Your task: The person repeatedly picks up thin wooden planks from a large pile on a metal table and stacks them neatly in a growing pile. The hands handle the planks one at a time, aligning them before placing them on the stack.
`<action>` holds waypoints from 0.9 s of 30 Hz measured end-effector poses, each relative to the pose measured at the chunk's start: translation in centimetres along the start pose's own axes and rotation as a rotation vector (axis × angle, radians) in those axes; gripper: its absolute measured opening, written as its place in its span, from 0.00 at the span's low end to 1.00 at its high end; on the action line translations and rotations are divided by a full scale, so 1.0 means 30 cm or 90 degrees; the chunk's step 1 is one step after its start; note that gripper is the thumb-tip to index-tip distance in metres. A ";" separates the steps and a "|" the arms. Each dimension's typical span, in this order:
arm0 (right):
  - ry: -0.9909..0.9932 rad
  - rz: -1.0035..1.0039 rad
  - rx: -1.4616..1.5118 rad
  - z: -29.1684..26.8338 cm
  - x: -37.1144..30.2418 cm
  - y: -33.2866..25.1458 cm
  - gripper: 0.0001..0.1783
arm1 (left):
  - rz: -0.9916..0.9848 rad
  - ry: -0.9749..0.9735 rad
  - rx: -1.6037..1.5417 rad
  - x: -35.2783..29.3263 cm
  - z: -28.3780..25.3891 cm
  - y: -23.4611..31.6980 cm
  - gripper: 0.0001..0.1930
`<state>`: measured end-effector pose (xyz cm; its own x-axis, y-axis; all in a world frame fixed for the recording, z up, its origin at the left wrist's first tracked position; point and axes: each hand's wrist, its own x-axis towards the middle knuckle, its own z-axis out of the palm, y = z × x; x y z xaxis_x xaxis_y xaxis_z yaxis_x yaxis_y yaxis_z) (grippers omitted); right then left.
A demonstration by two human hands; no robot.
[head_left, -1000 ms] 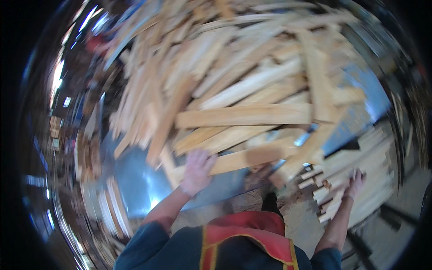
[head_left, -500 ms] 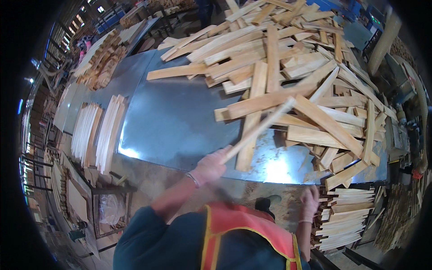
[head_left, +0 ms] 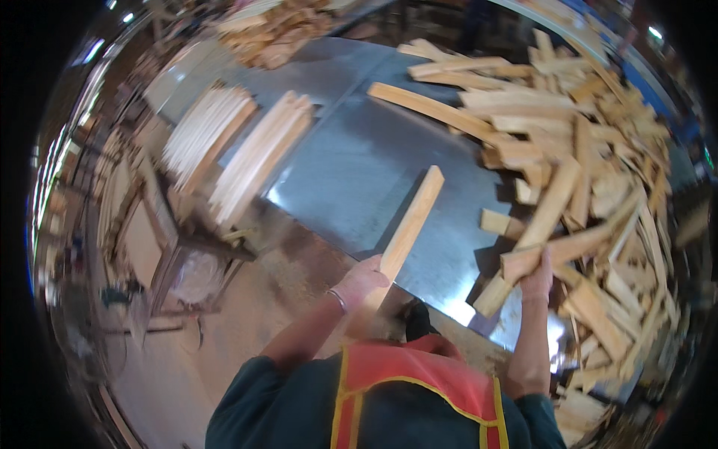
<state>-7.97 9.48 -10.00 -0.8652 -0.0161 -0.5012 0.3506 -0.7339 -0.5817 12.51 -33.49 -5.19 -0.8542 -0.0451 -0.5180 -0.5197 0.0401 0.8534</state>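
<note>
My left hand [head_left: 363, 283] is closed round the lower part of a pale wooden slat [head_left: 416, 219], which slants up and away over the bare metal tabletop [head_left: 329, 172]. The slat's near end reaches past the hand toward my body. On the right, my right hand [head_left: 536, 278] grips a curved wooden board [head_left: 572, 245] near its left end, at the front of a heap of loose boards [head_left: 553, 112]. Another board [head_left: 550, 202] crosses beneath that one. The fingers of the right hand are partly hidden by the board.
Two neat stacks of slats, one wider stack [head_left: 206, 135] and one narrower stack [head_left: 262, 153], stand at the table's left. More wooden pieces [head_left: 277, 30] lie at the far left. A dark-framed stand [head_left: 168, 258] with a plastic bag [head_left: 198, 277] is below the stacks.
The view has swung, shifting the table and heap. My right hand has risen from below the table edge and taken hold of a board. My left hand still holds its slat, now lower.
</note>
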 end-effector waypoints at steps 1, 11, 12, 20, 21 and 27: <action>-0.063 -0.045 -0.011 0.074 -0.054 0.033 0.30 | 0.004 0.047 0.103 -0.001 -0.026 0.031 0.31; -0.100 0.109 -0.279 0.348 -0.070 0.397 0.20 | -0.112 0.318 0.412 0.210 -0.312 0.174 0.32; -0.090 0.112 -0.290 0.374 -0.052 0.397 0.18 | -0.112 0.341 0.429 0.230 -0.334 0.179 0.31; -0.208 0.115 -0.413 0.594 -0.150 0.525 0.15 | -0.031 0.356 0.354 0.215 -0.413 0.295 0.27; -0.221 0.121 -0.465 0.648 -0.155 0.577 0.16 | 0.012 0.354 0.348 0.232 -0.408 0.280 0.29; -0.340 0.148 -0.630 0.874 -0.027 0.960 0.30 | -0.022 0.088 0.159 0.329 -0.421 0.229 0.38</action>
<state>-6.58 -29.45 -9.54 -0.7017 -0.5404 -0.4644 0.4452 0.1763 -0.8779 0.73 -46.28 -3.72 -0.8340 -0.1856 -0.5197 -0.5518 0.2800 0.7856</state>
